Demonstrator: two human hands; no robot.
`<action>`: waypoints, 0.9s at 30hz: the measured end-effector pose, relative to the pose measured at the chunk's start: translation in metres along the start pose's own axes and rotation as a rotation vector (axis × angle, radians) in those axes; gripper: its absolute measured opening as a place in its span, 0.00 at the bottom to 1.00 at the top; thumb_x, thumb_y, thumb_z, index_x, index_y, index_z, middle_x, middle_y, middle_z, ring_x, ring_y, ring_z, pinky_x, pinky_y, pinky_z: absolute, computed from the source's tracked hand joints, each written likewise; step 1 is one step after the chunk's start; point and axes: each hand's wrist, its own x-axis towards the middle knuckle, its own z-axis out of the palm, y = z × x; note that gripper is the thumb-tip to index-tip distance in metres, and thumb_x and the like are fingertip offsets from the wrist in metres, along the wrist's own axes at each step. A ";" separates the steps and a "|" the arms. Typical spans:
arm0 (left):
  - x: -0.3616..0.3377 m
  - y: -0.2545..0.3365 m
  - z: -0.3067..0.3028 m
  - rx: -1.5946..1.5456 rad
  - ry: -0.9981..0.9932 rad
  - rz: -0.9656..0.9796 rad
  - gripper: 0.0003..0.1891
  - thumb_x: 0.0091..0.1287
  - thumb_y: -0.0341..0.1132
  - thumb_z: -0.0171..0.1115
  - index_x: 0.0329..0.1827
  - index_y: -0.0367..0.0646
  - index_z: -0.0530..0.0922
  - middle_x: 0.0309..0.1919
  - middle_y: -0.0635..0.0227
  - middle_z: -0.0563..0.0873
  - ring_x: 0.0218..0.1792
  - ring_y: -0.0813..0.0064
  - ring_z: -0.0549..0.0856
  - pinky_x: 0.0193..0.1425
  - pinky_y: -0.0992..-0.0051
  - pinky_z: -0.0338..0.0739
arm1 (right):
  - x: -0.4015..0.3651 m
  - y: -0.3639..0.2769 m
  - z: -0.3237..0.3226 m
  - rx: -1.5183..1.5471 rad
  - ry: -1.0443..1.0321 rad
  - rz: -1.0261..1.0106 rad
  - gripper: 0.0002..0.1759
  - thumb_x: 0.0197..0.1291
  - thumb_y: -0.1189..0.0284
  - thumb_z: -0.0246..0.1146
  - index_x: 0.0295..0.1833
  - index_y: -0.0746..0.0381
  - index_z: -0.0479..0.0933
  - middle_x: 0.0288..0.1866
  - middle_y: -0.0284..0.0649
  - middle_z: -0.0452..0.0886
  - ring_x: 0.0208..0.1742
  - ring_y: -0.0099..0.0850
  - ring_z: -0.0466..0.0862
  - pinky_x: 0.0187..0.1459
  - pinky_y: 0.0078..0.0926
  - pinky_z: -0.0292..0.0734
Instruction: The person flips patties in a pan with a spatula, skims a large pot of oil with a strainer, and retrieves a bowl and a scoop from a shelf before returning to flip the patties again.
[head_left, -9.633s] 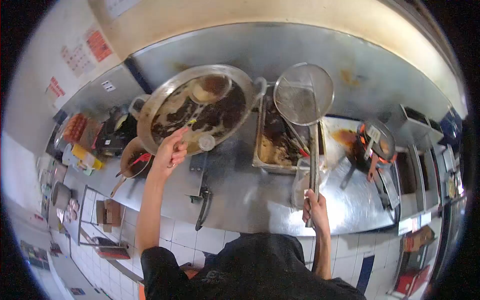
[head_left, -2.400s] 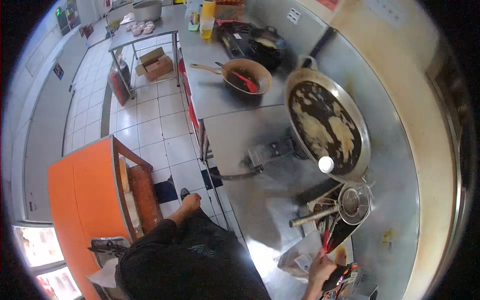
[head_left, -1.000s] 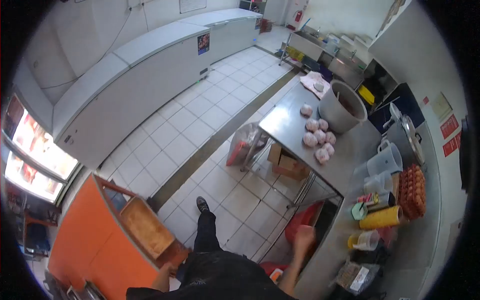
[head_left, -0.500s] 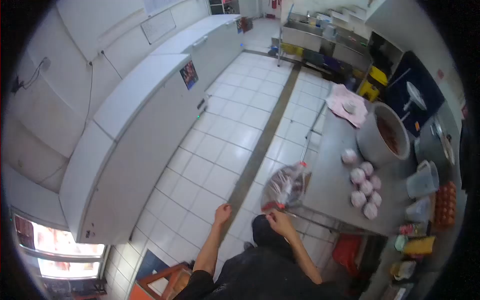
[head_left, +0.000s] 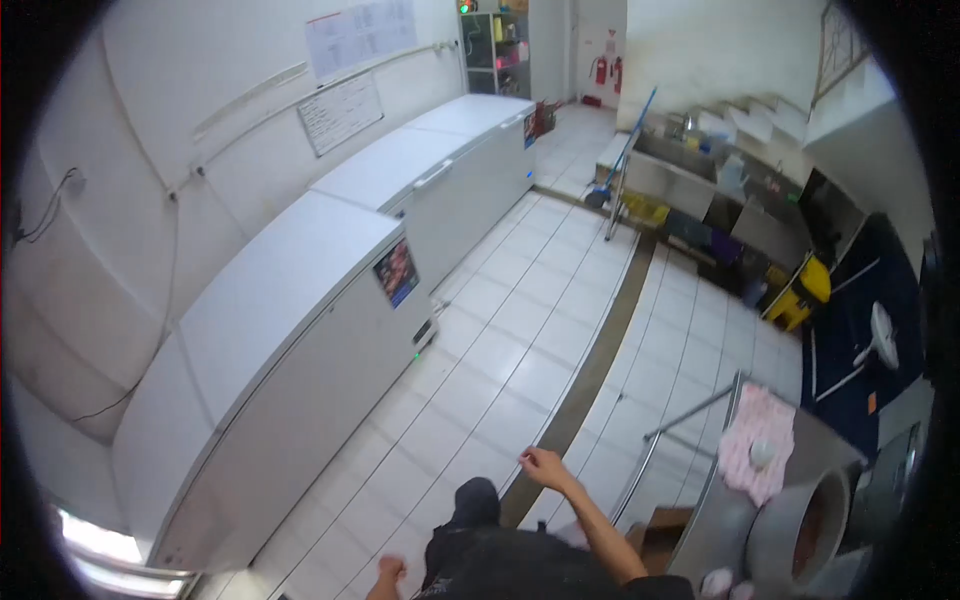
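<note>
My right hand (head_left: 543, 467) is held out in front of me, over the white tiled floor near the dark floor strip. Its fingers are curled together, with nothing visible in them. My left hand (head_left: 392, 568) is low at the bottom edge, left of my dark shoe (head_left: 476, 500). It is slightly blurred, with the fingers curled in and nothing seen in them. Neither hand touches anything I can make out. Nearest to my right arm is the steel table (head_left: 705, 510), with a cardboard box (head_left: 662, 538) below its edge.
Along the left wall stand white chest freezers (head_left: 290, 270). On the table are a pink cloth (head_left: 757, 430) with a small white bowl (head_left: 762, 453), a large pot (head_left: 780, 535) and pinkish wrapped balls (head_left: 716, 582). A steel sink (head_left: 680, 160) and yellow mop bucket (head_left: 800, 292) are farther back.
My view has tilted up towards the far end of the room. The plastic bag with red ends, earlier by my right hand, no longer shows clearly. Most of the wrapped balls have left view.
</note>
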 end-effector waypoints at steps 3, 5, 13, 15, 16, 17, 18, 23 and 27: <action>0.021 0.052 -0.015 0.185 0.000 0.035 0.06 0.57 0.31 0.59 0.29 0.39 0.82 0.23 0.61 0.85 0.20 0.66 0.82 0.27 0.60 0.77 | 0.136 0.052 -0.036 0.230 0.073 0.102 0.16 0.64 0.62 0.58 0.42 0.66 0.77 0.29 0.43 0.83 0.31 0.31 0.83 0.33 0.31 0.78; 0.047 0.129 -0.006 0.264 -0.016 0.080 0.06 0.56 0.32 0.60 0.29 0.39 0.83 0.24 0.61 0.85 0.21 0.66 0.83 0.28 0.61 0.77 | 0.215 0.145 -0.035 0.337 0.229 0.213 0.17 0.64 0.61 0.58 0.41 0.67 0.77 0.27 0.42 0.82 0.29 0.29 0.83 0.31 0.29 0.77; 0.222 0.707 0.088 0.783 -0.143 0.761 0.16 0.52 0.45 0.59 0.30 0.41 0.85 0.30 0.54 0.87 0.32 0.62 0.86 0.34 0.64 0.78 | 0.213 0.295 -0.121 0.799 0.280 1.246 0.15 0.58 0.68 0.60 0.48 0.65 0.74 0.32 0.47 0.82 0.28 0.40 0.84 0.25 0.39 0.77; 0.211 0.911 0.102 1.132 -0.046 1.280 0.16 0.59 0.42 0.53 0.30 0.38 0.83 0.40 0.46 0.84 0.43 0.46 0.82 0.47 0.56 0.77 | 0.196 0.378 -0.106 1.024 0.533 1.150 0.12 0.59 0.71 0.57 0.45 0.66 0.74 0.32 0.48 0.82 0.28 0.40 0.84 0.26 0.41 0.77; 0.230 0.994 0.128 0.678 0.094 1.138 0.18 0.63 0.44 0.49 0.34 0.39 0.82 0.43 0.46 0.83 0.46 0.45 0.81 0.49 0.54 0.76 | 0.197 0.376 -0.122 1.011 0.604 1.241 0.13 0.58 0.71 0.57 0.46 0.66 0.74 0.33 0.48 0.82 0.28 0.40 0.84 0.26 0.41 0.77; 0.163 1.084 0.123 0.472 0.106 1.131 0.20 0.65 0.46 0.47 0.40 0.41 0.81 0.41 0.46 0.84 0.45 0.45 0.82 0.49 0.54 0.77 | 0.210 0.371 -0.139 0.988 0.636 1.337 0.13 0.58 0.71 0.57 0.47 0.67 0.74 0.33 0.49 0.81 0.29 0.41 0.84 0.27 0.41 0.77; 0.151 1.161 0.133 0.313 0.061 1.137 0.18 0.66 0.44 0.47 0.44 0.43 0.81 0.37 0.50 0.85 0.42 0.49 0.84 0.47 0.57 0.78 | 0.226 0.371 -0.153 0.993 0.644 1.408 0.14 0.58 0.71 0.57 0.48 0.67 0.73 0.33 0.49 0.81 0.29 0.41 0.84 0.27 0.41 0.77; 0.084 1.404 0.159 0.115 -0.030 1.326 0.13 0.67 0.38 0.50 0.44 0.45 0.82 0.32 0.58 0.87 0.39 0.58 0.87 0.44 0.64 0.80 | 0.408 0.418 -0.235 0.943 0.529 1.447 0.18 0.58 0.70 0.57 0.52 0.69 0.72 0.34 0.51 0.81 0.30 0.42 0.84 0.29 0.40 0.78; 0.170 1.447 0.185 0.181 -0.039 1.219 0.13 0.67 0.38 0.53 0.47 0.43 0.81 0.34 0.59 0.87 0.35 0.64 0.86 0.41 0.68 0.79 | 0.660 0.565 -0.309 0.575 0.731 1.430 0.22 0.56 0.68 0.59 0.52 0.73 0.72 0.35 0.52 0.80 0.35 0.42 0.82 0.33 0.39 0.77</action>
